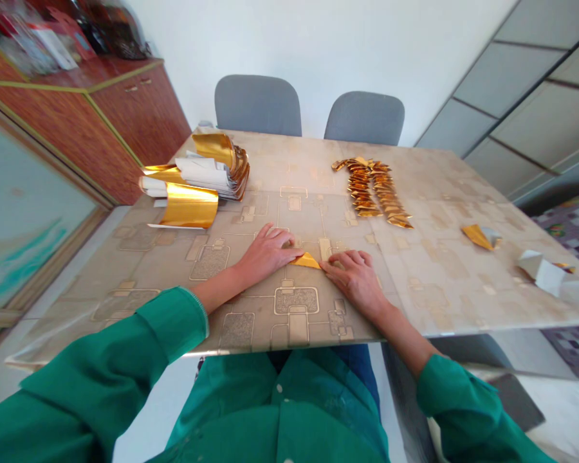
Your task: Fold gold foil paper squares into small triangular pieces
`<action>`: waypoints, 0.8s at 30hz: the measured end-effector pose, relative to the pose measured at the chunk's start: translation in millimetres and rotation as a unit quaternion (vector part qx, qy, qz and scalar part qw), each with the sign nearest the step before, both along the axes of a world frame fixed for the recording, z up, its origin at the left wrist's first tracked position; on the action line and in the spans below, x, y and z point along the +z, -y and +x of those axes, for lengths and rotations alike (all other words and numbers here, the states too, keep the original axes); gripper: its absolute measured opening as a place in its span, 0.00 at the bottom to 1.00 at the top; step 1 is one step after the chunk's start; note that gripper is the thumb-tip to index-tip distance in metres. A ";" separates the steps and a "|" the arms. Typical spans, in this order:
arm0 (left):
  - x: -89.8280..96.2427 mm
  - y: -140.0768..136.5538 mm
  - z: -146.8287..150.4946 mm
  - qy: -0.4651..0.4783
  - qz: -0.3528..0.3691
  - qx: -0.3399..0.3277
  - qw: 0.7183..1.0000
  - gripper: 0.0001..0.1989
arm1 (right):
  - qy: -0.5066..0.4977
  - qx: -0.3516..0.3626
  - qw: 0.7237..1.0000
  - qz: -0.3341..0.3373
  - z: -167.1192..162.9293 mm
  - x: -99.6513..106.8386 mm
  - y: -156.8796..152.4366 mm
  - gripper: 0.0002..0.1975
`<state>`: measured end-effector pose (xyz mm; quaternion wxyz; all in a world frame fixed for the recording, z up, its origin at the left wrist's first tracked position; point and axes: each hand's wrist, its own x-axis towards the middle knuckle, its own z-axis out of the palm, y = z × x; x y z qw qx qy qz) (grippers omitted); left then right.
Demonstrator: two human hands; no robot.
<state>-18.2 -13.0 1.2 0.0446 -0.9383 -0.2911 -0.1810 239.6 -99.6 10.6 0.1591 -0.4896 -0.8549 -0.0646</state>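
Note:
A small folded triangle of gold foil paper (307, 260) lies flat on the tablecloth near the table's front edge. My left hand (270, 247) pinches or presses its left corner, fingers closed together. At the opposite corner, my right hand (356, 278) has thumb and fingertips closed on the paper. Beyond my left hand sits a loose stack of gold and white foil paper sheets (207, 170), some curled. Two rows of folded gold paper pieces (379, 193) stand packed together past my right hand.
A patterned cloth covers the table (429, 257). Toward the right lie a gold paper scrap (480, 236) and a white folded paper (543, 273). Two grey chairs (258, 106) stand at the far side. A reddish wooden cabinet (135, 116) is at the left, loaded with items.

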 end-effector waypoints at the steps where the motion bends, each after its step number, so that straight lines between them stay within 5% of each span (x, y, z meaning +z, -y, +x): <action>1: -0.7 -0.2 -3.3 0.001 0.000 0.002 1.000 0.10 | 0.006 0.004 1.000 -0.007 0.4 2.0 0.1 0.11; 6: -2.7 -2.2 -7.3 0.002 -0.003 0.005 1.000 0.10 | -0.035 0.020 0.999 -0.029 -10.3 5.9 -16.7 0.13; 10: 0.5 -9.0 -0.8 0.019 -0.026 0.004 0.999 0.09 | -0.043 0.103 0.990 -0.089 -24.1 6.1 -47.3 0.11; 16: 6.6 -18.6 -10.3 0.055 -0.032 -0.062 0.996 0.13 | -0.006 0.128 0.991 -0.049 -26.4 8.5 -78.3 0.13; 24: -3.8 -9.8 -10.9 0.211 -0.128 0.037 0.968 0.14 | -0.142 0.113 0.981 -0.068 -36.2 3.7 -78.5 0.13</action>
